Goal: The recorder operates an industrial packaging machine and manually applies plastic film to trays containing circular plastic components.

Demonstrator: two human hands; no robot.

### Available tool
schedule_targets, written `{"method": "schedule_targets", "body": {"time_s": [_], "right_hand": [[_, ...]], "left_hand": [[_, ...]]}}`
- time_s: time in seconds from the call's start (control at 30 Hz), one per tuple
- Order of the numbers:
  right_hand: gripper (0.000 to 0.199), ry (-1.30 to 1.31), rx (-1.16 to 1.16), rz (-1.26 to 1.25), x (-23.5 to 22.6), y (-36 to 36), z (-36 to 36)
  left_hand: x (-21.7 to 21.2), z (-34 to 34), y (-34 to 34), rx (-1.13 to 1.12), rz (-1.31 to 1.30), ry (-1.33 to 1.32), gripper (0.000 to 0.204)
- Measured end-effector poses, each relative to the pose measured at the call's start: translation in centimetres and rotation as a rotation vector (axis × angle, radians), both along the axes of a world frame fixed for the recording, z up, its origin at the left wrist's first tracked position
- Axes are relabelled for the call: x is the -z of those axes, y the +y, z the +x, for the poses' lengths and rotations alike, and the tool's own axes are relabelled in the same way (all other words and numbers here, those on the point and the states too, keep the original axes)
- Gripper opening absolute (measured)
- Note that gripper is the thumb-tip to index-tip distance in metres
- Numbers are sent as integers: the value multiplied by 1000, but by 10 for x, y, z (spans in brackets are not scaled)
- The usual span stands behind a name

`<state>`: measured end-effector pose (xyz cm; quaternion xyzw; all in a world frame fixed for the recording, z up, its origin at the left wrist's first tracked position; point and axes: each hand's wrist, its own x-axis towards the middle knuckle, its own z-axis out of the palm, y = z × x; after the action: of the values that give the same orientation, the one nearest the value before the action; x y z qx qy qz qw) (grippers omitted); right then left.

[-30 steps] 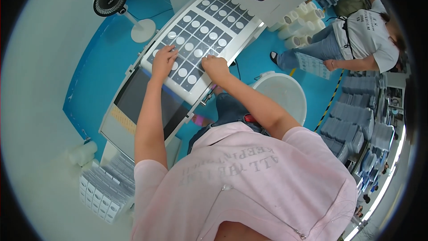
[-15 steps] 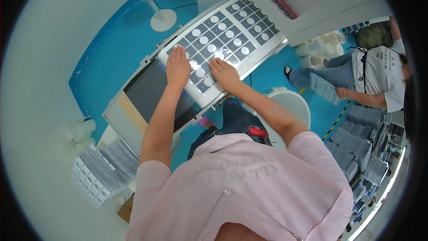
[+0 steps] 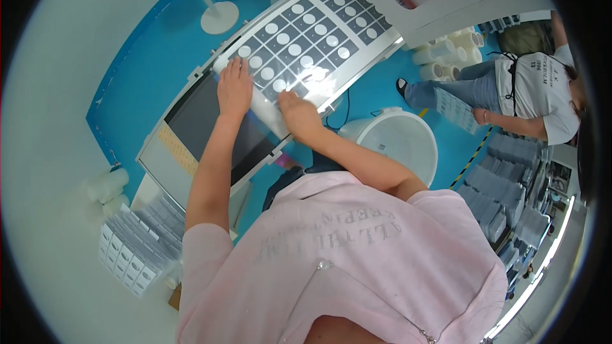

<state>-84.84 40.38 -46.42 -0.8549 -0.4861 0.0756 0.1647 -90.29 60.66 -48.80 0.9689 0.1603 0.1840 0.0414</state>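
A printed sheet (image 3: 294, 37) with rows of grey squares and white circles lies on the flat bed of a machine. My left hand (image 3: 235, 88) rests by the sheet's near left corner, its fingers stretched out and pressed on the surface. Close to the near right part of the sheet is my right hand (image 3: 299, 116), with its fingertips on the surface and the fingers slightly bent. Between the hands, a white strip (image 3: 264, 107) runs along the near end. A dark panel (image 3: 197, 118) of the bed lies nearer to me.
A white bucket (image 3: 408, 134) stands right of the machine, and a fan (image 3: 220, 18) beyond its left side. Stacked sheets (image 3: 137, 242) sit at lower left. A person (image 3: 523, 95) at right holds a printed sheet (image 3: 456, 109). White rolls (image 3: 452, 57) lie behind.
Both hands have slid toward the sheet's near end, the right one farther and to the left. The whole view has shifted slightly, and more of the bucket shows.
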Motion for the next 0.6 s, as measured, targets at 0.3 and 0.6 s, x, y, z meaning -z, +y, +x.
{"method": "schedule_targets", "body": {"time_s": [0.3,0.6], "right_hand": [[12,139,-24,292,-9,28,23],[13,77,-118,-9,-19,12,28]], "left_hand": [[3,-12,17,70,-59,7,38],[2,-9,26,69,-14,58,37]]}}
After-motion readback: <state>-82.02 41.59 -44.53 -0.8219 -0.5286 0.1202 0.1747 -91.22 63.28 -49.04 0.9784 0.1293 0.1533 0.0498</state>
